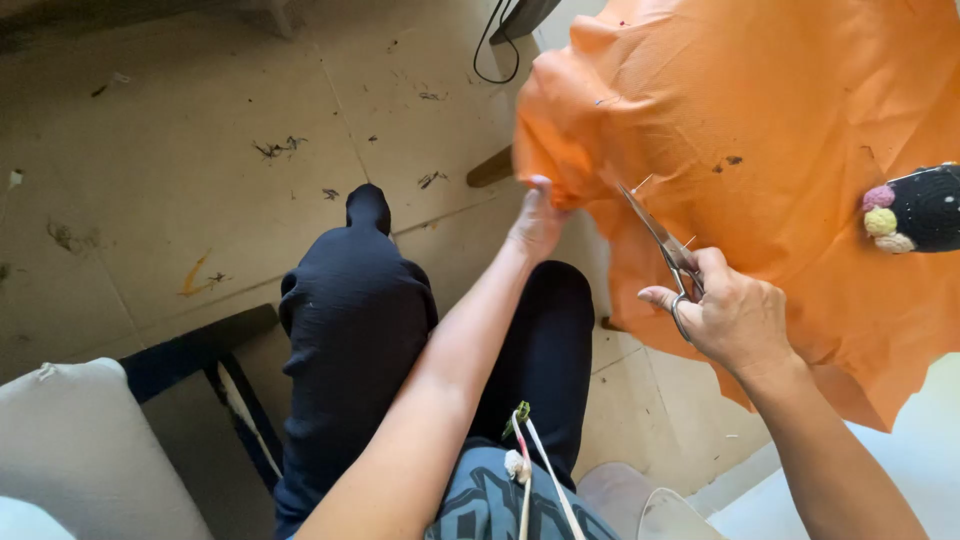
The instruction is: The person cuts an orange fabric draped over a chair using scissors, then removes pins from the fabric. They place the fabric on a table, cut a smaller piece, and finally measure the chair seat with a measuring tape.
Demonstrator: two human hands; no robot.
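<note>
the left hand point(537, 222) pinches the edge of the orange cloth point(760, 130), which drapes over a table at upper right. the right hand point(728, 318) grips scissors point(662, 243), fingers through the handles, blades slightly parted and pointing into the cloth just beside the left hand. a black crocheted piece point(925, 208) with coloured balls lies on the cloth at right.

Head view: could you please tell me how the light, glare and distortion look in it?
Head view: daylight is soft; the orange cloth is bright, the white surface at lower right washes out; wide-angle bending shows at the edges; the metal scissors in the right hand and the left hand look sharp.
</note>
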